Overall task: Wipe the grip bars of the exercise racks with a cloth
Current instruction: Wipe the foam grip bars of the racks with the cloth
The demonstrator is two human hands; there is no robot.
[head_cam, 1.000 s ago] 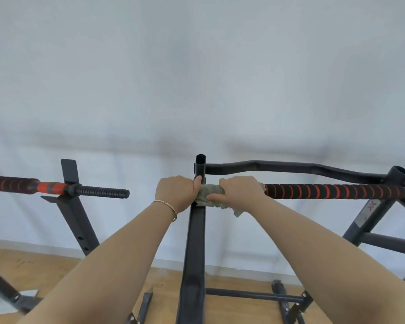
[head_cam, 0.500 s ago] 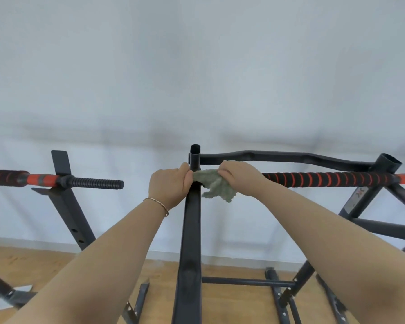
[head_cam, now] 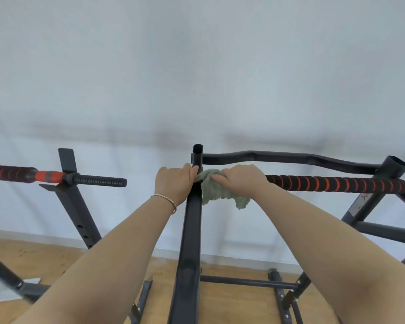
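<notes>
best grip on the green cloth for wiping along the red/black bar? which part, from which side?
Grip the bunched upper part of the cloth where it drapes over the grip bar, coming down from above, as the right hand does now. The loose tail hanging below the bar gives no pressure. The left hand is on the black upright, probably steadying it.

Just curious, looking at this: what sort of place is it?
Probably a home gym or small exercise room: black metal racks, a red-and-black striped foam grip bar, a light wooden floor.
</notes>
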